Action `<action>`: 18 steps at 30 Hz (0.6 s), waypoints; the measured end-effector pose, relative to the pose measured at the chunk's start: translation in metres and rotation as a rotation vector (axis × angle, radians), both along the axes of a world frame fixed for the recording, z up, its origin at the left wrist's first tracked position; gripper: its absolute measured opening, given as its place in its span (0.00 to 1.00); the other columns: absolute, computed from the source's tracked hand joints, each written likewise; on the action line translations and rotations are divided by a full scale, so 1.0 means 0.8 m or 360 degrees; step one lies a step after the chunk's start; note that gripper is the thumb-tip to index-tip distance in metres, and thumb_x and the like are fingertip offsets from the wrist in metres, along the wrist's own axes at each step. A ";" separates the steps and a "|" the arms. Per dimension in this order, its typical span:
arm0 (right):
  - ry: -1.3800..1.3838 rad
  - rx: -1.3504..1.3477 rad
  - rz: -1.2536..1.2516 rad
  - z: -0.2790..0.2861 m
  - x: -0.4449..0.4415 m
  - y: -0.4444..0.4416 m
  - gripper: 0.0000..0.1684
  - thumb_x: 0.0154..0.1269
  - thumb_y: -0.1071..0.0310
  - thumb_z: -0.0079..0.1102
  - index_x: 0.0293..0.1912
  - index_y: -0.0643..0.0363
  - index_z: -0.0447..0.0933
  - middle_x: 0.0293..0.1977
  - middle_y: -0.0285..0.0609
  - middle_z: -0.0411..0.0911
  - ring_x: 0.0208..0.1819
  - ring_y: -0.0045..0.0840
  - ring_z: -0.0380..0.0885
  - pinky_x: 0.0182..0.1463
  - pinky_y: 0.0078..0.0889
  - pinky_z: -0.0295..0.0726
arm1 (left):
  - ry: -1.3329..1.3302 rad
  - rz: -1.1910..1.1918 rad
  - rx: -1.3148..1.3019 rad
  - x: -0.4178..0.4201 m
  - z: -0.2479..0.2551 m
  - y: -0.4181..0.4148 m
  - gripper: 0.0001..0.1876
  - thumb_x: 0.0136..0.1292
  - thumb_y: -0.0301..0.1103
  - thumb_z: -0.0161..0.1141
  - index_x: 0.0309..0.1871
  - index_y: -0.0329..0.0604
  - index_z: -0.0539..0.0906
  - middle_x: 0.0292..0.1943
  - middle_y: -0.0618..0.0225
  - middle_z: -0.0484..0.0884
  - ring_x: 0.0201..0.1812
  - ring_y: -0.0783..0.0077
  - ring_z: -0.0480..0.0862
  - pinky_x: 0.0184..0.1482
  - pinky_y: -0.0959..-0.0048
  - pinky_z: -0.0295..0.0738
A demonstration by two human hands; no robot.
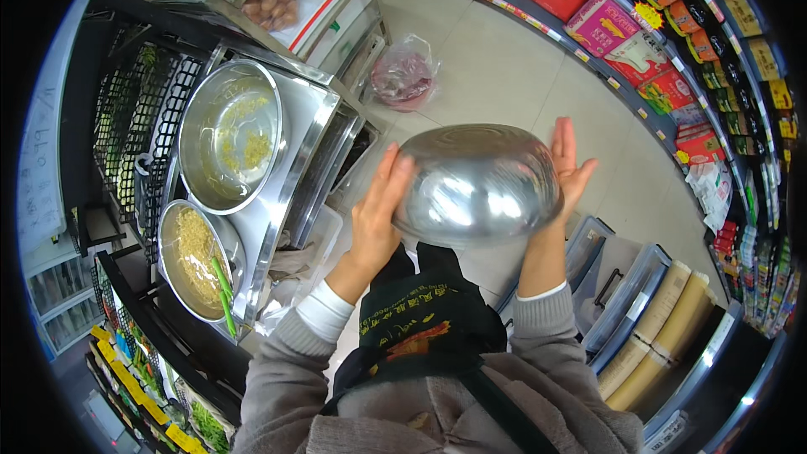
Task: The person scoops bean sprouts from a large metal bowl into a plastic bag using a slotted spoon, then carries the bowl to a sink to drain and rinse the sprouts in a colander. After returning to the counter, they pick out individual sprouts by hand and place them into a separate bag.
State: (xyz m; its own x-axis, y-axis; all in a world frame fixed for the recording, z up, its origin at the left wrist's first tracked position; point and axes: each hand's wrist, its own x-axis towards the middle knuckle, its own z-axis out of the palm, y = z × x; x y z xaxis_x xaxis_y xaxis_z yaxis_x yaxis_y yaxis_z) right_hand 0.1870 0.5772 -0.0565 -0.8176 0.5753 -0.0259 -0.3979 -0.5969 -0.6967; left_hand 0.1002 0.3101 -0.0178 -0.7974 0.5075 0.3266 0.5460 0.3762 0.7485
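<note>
A shiny stainless steel bowl (476,186) is held up in front of me, its rounded underside showing; its edges are blurred. My left hand (383,202) presses against its left side with the fingers pointing up. On its right side my right hand (570,173) rests its palm, fingers spread and partly off the metal. To my left, a large steel basin (243,107) holds clear liquid and small yellowish pieces. Beside it, a smaller steel basin (230,236) contains a heap of pale yellow sprouts or shreds (195,252), with a green-handled utensil (222,290) lying across its rim.
Both basins stand on a steel counter (302,107) at left. Bags of eggs (271,5) lie on a shelf above it. A tied plastic bag (403,75) sits on the floor. Stocked shelves (621,69) curve along the right, above lidded clear bins (615,284).
</note>
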 end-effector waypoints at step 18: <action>-0.0081 0.0847 -0.0026 0.173 -0.097 -0.113 0.14 0.69 0.69 0.47 0.52 0.63 0.69 0.46 0.41 0.75 0.48 0.24 0.74 0.58 0.27 0.69 | -0.1807 0.0295 0.0823 0.051 0.116 -0.010 0.19 0.59 0.24 0.48 0.55 0.38 0.70 0.47 0.63 0.77 0.44 0.72 0.79 0.38 0.74 0.80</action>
State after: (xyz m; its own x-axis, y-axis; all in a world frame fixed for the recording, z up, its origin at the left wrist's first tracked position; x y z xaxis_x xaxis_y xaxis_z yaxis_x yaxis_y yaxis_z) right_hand 0.1094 0.4866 0.0818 -0.8136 0.5325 0.2335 -0.3621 -0.1497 -0.9201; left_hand 0.1411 0.3019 0.0747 -0.8037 0.3758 -0.4613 -0.5296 -0.0984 0.8425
